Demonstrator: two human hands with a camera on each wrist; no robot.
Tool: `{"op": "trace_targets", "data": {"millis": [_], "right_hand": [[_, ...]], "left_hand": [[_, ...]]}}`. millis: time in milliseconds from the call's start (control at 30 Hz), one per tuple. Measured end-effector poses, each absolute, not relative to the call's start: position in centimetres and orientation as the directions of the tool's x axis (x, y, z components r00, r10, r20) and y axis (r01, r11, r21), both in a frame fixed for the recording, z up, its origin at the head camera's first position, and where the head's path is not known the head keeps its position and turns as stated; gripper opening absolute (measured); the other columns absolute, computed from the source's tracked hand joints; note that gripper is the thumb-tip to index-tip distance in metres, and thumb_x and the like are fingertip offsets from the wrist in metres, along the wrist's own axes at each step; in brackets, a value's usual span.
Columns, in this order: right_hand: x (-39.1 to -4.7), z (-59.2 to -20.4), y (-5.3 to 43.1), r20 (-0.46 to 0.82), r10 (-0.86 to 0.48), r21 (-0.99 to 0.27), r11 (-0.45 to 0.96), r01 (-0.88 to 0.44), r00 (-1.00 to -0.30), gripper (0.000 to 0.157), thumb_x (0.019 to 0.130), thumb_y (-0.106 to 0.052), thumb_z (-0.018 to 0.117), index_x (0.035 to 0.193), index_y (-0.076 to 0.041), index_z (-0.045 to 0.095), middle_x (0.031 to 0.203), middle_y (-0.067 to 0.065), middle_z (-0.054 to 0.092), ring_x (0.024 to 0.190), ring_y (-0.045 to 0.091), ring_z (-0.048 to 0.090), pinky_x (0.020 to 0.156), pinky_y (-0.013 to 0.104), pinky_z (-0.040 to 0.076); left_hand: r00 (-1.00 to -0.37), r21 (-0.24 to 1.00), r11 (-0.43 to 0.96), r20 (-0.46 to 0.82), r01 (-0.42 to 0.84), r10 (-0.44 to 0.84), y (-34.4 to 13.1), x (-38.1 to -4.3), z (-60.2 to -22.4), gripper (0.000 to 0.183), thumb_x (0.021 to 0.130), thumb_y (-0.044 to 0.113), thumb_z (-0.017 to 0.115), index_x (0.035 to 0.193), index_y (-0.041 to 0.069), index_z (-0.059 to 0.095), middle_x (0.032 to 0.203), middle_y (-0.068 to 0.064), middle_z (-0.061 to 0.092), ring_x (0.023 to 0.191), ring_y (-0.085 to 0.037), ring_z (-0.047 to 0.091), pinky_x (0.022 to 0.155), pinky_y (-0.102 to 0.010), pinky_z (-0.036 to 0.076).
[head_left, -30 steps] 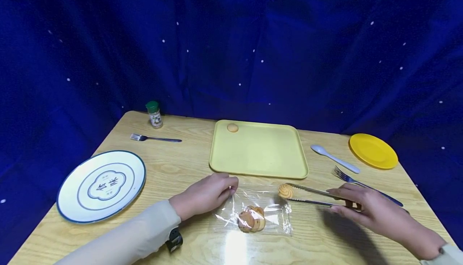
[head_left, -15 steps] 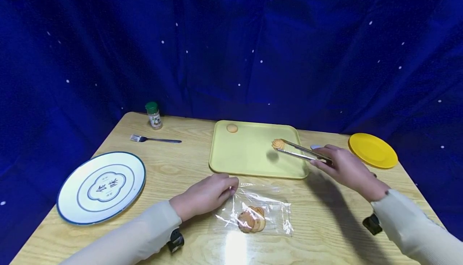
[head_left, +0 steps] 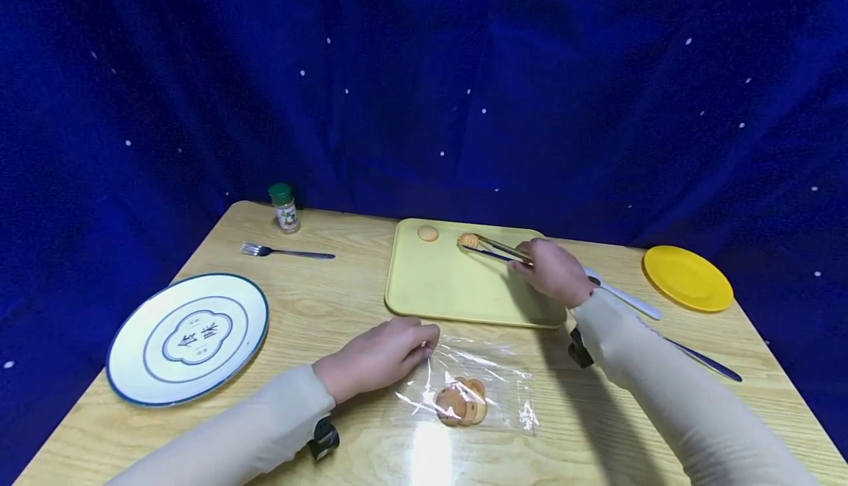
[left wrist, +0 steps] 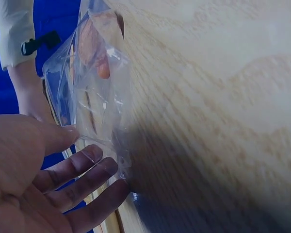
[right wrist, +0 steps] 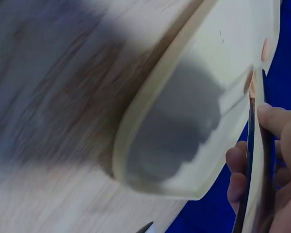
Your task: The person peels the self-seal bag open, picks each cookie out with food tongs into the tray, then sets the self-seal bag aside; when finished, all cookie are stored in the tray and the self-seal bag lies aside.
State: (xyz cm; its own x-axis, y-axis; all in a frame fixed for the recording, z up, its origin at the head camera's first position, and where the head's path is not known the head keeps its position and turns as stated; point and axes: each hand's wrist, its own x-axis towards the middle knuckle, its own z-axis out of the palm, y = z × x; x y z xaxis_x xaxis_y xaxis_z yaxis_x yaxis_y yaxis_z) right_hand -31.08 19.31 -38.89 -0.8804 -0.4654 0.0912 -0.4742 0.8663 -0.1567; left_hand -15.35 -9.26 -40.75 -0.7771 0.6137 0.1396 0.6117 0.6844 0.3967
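Note:
My right hand (head_left: 551, 268) grips metal tongs (head_left: 498, 249) over the back part of a pale yellow tray (head_left: 450, 283). Between the tong tips is a swirled cookie (head_left: 468, 241). In the right wrist view, the tongs (right wrist: 254, 160) lie between thumb and fingers. A plain round cookie (head_left: 428, 233) lies on the tray, left of the swirled one. My left hand (head_left: 384, 357) pinches the edge of a clear plastic bag (head_left: 506, 398) on the table. Inside the bag are several cookies (head_left: 460, 402). The left wrist view shows thumb and fingertips at the bag's film (left wrist: 94, 107).
A white plate with a blue rim (head_left: 192, 339) is at the left. Behind it are a fork (head_left: 288, 252) and a green-capped shaker (head_left: 284, 208). On the right are a yellow plate (head_left: 687, 277), a pale spoon (head_left: 629, 300) and a partly covered dark-handled utensil (head_left: 705, 359).
My right hand has carried the swirled cookie in the tongs from above the bag, away and leftward, to the tray's back part near the plain cookie. My left hand has stayed at the bag.

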Motion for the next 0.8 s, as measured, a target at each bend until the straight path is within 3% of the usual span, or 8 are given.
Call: {"op": "trace_targets", "data": {"millis": [100,367,500,633,800], "right_hand": [[-31.3,-38.9,18.7,0.077,-0.442,-0.151,0.881,-0.449,-0.894,0.023,0.093,-0.029,0.064,0.088,-0.007,0.064,0.071,0.002,0.052,0.062,0.016,0.044,0.055,0.029,0.032],[-31.4,-38.6,18.3,0.001,-0.412,-0.199,0.893,-0.404,-0.911,0.029,0.094,-0.03,0.062,0.101,-0.002,0.066,0.075,0.005,0.057,0.062,0.016,0.046,0.055,0.029,0.036],[-31.3,-38.4,18.5,-0.023,-0.396,-0.219,0.898,-0.382,-0.918,0.042,0.095,-0.032,0.061,0.118,0.002,0.062,0.102,0.017,0.067,0.084,0.026,0.063,0.074,0.041,0.051],[-31.0,-37.9,19.1,-0.035,-0.417,-0.216,0.891,-0.4,-0.908,0.05,0.096,-0.034,0.059,0.128,0.005,0.056,0.124,0.024,0.063,0.111,0.036,0.062,0.093,0.051,0.05],[-29.7,-36.4,21.0,0.014,-0.474,-0.226,0.856,-0.464,-0.881,0.048,0.095,-0.034,0.061,0.124,0.004,0.058,0.116,0.021,0.066,0.102,0.033,0.065,0.088,0.049,0.051]], "left_hand": [[-0.777,0.398,0.683,0.141,0.612,0.614,-9.2,-15.4,-40.8,0.01,0.097,0.015,0.056,0.088,0.02,0.055,0.08,0.008,0.055,0.072,-0.004,0.051,0.063,-0.019,0.045],[-0.776,0.388,0.686,0.147,0.616,0.614,-9.2,-15.4,-41.0,0.011,0.096,0.014,0.057,0.087,0.02,0.054,0.08,0.009,0.054,0.071,-0.003,0.05,0.062,-0.018,0.044],[-0.776,0.386,0.688,0.141,0.615,0.615,-9.2,-15.3,-41.0,0.011,0.096,0.013,0.057,0.088,0.02,0.054,0.079,0.008,0.054,0.071,-0.004,0.051,0.062,-0.018,0.044],[-0.781,0.386,0.695,0.125,0.607,0.612,-9.2,-15.3,-41.0,0.01,0.096,0.014,0.057,0.088,0.02,0.055,0.079,0.009,0.054,0.071,-0.003,0.051,0.063,-0.019,0.045],[-0.779,0.387,0.693,0.127,0.609,0.614,-9.1,-15.4,-40.9,0.011,0.096,0.013,0.057,0.088,0.019,0.055,0.079,0.009,0.054,0.071,-0.004,0.051,0.062,-0.018,0.045]]}}
